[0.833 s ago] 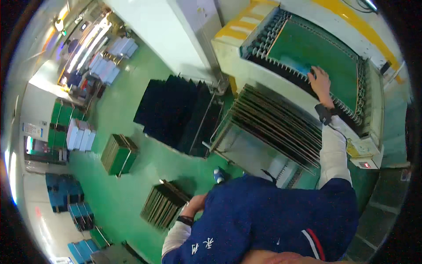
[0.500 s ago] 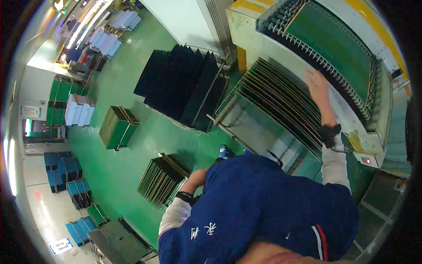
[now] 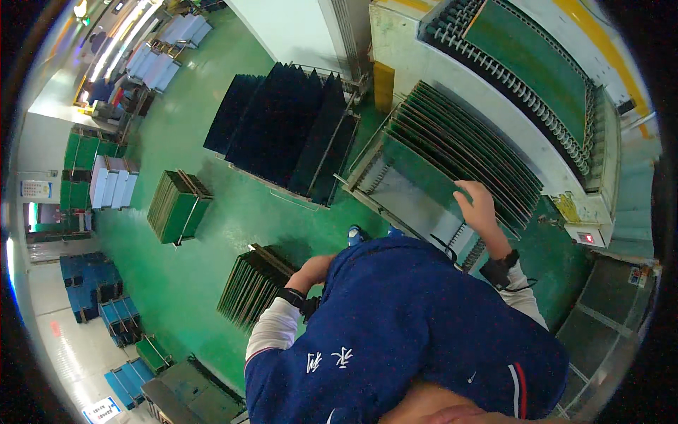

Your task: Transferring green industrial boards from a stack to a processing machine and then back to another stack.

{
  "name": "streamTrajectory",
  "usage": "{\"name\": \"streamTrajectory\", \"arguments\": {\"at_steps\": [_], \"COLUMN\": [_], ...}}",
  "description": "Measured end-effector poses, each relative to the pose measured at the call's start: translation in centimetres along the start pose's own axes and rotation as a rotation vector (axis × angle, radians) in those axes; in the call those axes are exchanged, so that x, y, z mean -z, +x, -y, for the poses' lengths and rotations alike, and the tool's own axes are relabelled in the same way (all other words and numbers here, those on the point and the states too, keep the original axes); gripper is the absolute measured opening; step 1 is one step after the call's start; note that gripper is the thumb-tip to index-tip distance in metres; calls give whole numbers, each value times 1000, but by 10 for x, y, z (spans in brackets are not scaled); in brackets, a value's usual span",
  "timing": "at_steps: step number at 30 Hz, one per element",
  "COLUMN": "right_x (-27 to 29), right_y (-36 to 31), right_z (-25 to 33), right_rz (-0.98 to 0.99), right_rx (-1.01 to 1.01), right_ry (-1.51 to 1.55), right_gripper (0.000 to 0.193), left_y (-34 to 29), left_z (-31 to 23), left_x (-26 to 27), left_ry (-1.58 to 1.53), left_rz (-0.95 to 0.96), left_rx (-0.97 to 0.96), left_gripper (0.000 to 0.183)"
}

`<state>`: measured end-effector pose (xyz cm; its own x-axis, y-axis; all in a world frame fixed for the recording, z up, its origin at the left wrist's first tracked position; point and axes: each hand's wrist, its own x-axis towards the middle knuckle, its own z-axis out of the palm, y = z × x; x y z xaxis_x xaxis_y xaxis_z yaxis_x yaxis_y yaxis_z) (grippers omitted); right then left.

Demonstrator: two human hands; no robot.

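Note:
My right hand (image 3: 480,210) reaches over the near side of a metal rack (image 3: 369,201) that holds a row of thin green boards (image 3: 470,145) on edge. Its thumb and fingers are apart, beside the edge of the nearest board; I cannot tell whether they touch it. My left hand (image 3: 315,270) is at my waist, with its fingers hidden against my blue shirt (image 3: 417,311). A smaller stand of green boards (image 3: 248,288) is on the floor just left of that hand. Both wrists wear black bands.
Beyond the rack runs a roller machine (image 3: 526,99) with a large green panel (image 3: 533,67) on it. A cart of dark panels (image 3: 282,134) stands ahead left. Another board stand (image 3: 180,207) is farther left. A grey cabinet (image 3: 607,325) is at the right.
My right hand has come down and back from beside the roller machine to the near boards in the rack. My left hand stays at my waist. The view has shifted slightly.

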<state>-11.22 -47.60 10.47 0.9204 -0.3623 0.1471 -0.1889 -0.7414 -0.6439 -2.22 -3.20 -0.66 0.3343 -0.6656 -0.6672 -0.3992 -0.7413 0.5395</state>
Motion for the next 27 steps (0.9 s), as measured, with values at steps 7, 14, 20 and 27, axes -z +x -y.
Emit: {"name": "streamTrajectory", "arguments": {"at_steps": [7,14,20,27], "right_x": [-17,-28,-40,-45], "right_y": [-4,-1,0,15], "right_z": [13,16,-2,-16], "right_rz": [8,59,129,336], "right_rx": [-82,-55,-144,-368], "right_ry": [-36,-183,-192,-497], "right_gripper": [28,32,34,39], "left_y": [-7,-27,-38,-38], "left_z": [22,13,6,12], "left_x": [-9,1,7,0], "left_ry": [35,-61,-57,-120], "left_rz": [37,-40,-6,-68], "left_rx": [16,-25,48,27], "left_gripper": [47,43,38,41]}}
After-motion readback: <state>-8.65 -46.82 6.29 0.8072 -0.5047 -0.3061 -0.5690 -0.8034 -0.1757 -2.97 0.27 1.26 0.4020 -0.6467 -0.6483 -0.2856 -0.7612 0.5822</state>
